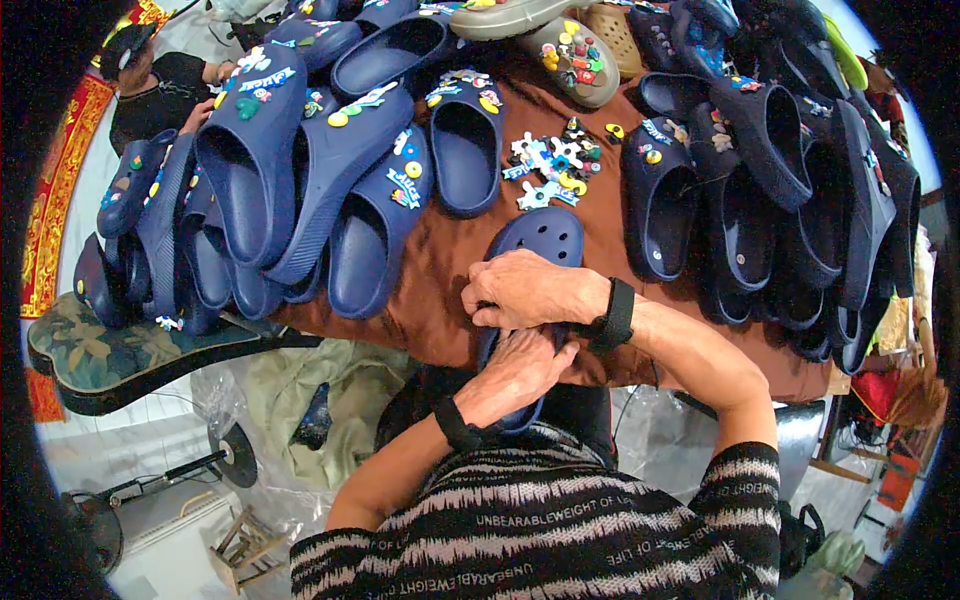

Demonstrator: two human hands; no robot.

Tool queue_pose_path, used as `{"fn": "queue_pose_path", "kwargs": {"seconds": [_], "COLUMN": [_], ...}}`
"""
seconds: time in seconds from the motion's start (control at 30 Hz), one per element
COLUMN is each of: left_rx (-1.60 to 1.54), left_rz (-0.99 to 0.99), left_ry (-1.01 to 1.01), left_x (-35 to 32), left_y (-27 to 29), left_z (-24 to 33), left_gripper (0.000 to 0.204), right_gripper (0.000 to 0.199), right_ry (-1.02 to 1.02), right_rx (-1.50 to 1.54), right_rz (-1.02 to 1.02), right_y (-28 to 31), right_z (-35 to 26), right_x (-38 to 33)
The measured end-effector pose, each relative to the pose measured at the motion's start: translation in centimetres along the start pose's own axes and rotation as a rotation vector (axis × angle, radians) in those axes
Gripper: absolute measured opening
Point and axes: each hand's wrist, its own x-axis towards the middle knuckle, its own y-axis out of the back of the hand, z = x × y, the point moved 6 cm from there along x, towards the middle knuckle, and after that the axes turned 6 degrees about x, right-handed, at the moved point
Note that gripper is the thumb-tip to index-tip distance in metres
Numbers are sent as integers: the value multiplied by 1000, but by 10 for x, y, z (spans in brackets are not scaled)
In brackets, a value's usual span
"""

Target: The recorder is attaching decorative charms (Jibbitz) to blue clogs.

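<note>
Navy lettered-charm clogs (250, 190) heaped by tabletop's (430, 265) left edge. Left hand (520, 362), palm down, gripping plain clog (540, 232) across near edge's middle. Right hand (535, 287) above, fingers curled, grip unclear. Loose lettered charms (555, 165) beyond.

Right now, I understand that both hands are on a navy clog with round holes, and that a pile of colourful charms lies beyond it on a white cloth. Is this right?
Not quite: the head view shows that the cloth is brown, not white. The left hand and right hand are both on the navy clog, and the pile of colourful charms lies beyond it.
</note>
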Motion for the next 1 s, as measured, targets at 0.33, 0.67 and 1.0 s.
{"fn": "queue_pose_path", "kwargs": {"seconds": [0.33,0.67,1.0], "left_rx": [103,-35,152], "left_rz": [75,-56,-152], "left_ry": [-39,57,110], "left_x": [2,3,0], "left_y": [-11,-15,-6], "left_z": [-9,-14,-4], "left_gripper": [54,60,59], "right_gripper": [18,17,30], "right_ry": [-58,-125,-212], "right_rx": [55,-243,-92], "right_rz": [16,56,3], "right_y": [8,11,17], "right_z": [-1,-10,14], "right_x": [6,0,-2]}}
